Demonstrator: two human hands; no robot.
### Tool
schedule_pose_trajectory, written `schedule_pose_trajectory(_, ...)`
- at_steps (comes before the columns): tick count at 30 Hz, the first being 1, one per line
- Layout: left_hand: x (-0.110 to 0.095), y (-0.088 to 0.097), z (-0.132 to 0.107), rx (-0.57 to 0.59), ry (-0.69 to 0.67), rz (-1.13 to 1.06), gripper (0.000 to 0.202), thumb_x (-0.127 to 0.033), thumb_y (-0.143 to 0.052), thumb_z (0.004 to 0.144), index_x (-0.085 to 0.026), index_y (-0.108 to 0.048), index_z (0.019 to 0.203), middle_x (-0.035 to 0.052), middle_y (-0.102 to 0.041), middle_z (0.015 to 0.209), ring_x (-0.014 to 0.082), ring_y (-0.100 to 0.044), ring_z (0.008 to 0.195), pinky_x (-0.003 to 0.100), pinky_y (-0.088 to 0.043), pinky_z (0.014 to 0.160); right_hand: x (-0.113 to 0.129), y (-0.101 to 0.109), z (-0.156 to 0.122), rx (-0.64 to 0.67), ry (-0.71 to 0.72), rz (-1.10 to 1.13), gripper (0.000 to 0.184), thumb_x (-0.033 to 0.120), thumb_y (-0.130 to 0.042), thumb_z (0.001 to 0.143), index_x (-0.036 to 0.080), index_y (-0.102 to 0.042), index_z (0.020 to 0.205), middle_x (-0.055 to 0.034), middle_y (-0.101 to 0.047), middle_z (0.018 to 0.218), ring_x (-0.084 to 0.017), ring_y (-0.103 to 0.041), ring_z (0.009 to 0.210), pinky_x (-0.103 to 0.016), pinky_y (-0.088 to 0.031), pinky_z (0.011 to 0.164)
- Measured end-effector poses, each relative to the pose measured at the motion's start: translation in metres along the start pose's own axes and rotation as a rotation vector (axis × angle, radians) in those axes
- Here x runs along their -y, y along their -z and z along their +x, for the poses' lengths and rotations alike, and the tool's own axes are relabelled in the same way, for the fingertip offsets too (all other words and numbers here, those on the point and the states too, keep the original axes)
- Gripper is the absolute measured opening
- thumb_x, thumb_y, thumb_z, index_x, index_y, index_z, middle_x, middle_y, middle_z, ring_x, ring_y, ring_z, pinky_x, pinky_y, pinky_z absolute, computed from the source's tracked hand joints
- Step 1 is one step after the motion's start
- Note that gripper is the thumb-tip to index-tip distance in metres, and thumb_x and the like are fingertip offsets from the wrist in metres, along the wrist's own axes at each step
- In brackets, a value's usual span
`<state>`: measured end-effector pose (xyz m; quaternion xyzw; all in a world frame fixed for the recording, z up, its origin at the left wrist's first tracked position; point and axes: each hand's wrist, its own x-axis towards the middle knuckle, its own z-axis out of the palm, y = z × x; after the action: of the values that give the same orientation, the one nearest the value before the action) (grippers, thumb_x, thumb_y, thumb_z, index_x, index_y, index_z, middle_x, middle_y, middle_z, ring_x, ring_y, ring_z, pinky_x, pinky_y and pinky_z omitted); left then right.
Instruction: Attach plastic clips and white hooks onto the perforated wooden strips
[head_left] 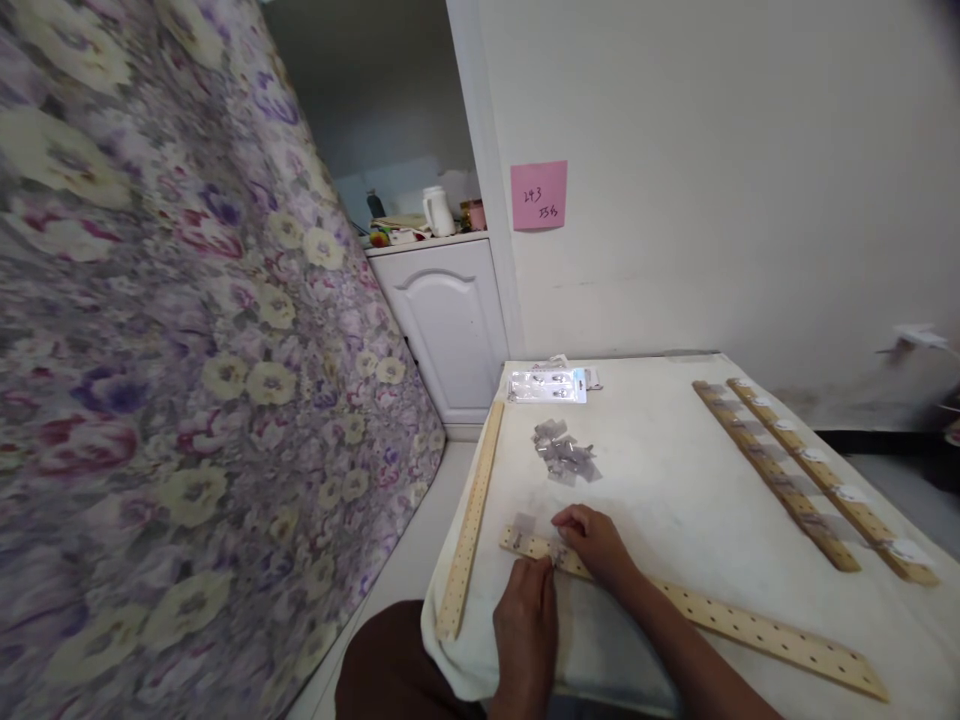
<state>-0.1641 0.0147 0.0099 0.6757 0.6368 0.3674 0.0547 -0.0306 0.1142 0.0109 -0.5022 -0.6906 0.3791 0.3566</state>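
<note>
A long wooden strip with a row of holes lies across the near part of the white table. My left hand rests at the strip's left end, fingers curled together. My right hand lies over the strip just beyond it, fingers bent and pinched at a small clear packet on the wood. Another small packet sits at the strip's very end. A pile of small clear packets lies a little farther away on the table.
A second holed wooden strip lies along the table's left edge. Two strips with packets fitted lie at the right. A clear blister pack is at the far edge. A flowered mattress stands left; a white cabinet is behind.
</note>
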Motion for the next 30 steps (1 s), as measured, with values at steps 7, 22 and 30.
schedule_pose_trajectory(7,0.0012,-0.0025,-0.0019,0.006,-0.071,0.121,0.024,-0.018,-0.039,0.091,-0.023,-0.062,0.099,0.0034,-0.062,0.085,0.0147,-0.062,0.079,0.024,-0.051,0.071,0.0045,0.0004,-0.0018,0.001,0.008,-0.042,0.02,0.021,-0.051,0.074,0.019,-0.067,0.084,-0.0032,-0.068,0.077,-0.017,-0.062,0.072,-0.027,-0.047,0.069)
schedule_pose_trajectory(22,-0.0009,-0.0009,-0.0011,0.033,-0.054,0.145,0.024,-0.017,-0.039,0.091,-0.023,-0.062,0.097,0.0029,-0.061,0.083,0.015,-0.061,0.077,0.024,-0.049,0.071,0.0053,-0.0004,-0.0029,0.039,0.003,-0.094,0.025,0.021,-0.063,0.065,0.018,-0.066,0.089,-0.0031,-0.063,0.085,-0.017,-0.058,0.078,-0.026,-0.043,0.072)
schedule_pose_trajectory(30,0.0021,-0.0017,0.0002,0.04,-0.055,0.137,0.024,-0.016,-0.04,0.091,-0.023,-0.062,0.094,0.0022,-0.062,0.083,0.0146,-0.062,0.077,0.023,-0.048,0.07,0.0047,-0.0004,-0.0017,0.073,-0.036,-0.088,0.026,0.021,-0.064,0.064,0.018,-0.066,0.089,-0.0029,-0.063,0.085,-0.016,-0.056,0.074,-0.025,-0.043,0.069)
